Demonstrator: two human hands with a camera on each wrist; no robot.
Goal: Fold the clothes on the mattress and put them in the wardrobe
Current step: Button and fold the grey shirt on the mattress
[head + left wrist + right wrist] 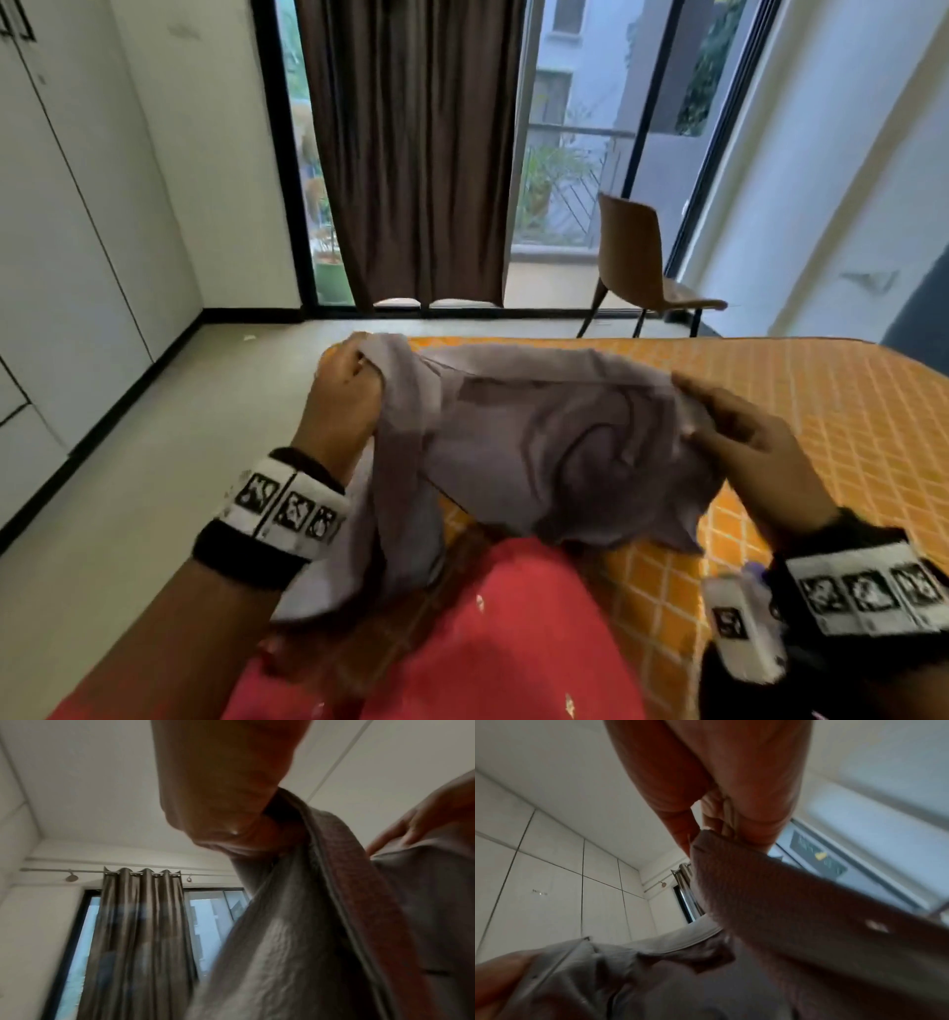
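Nearest the camera in the head view: a red garment with small pale specks (493,632) across the person's lap, touching the near edge of the orange mattress with a white diamond-grid pattern (801,411).

Above the lap, a grey-lilac cotton garment (554,452) is held up off the mattress, stretched between both hands. Its lower part droops onto the red garment and the mattress edge; a loose length hangs down on the left side.

Left hand (344,395): fingers curled tight round a bunched corner of the grey garment, fist upright. The left wrist view shows the same hand (221,797) with cloth (321,902) running out of the fist.

Right hand (744,431): thumb and fingers pinch the garment's opposite top edge, fingers fairly straight along the cloth. In the right wrist view the fingertips (757,827) clamp a flat hemmed edge (770,892).

Black-and-white marker wristbands on both wrists.

Further off: pale floor, a brown moulded chair with dark legs (642,267) beyond the mattress, a dark brown curtain (411,154) over a glass balcony door, white panelled wardrobe doors (67,205) on the left wall, shut.
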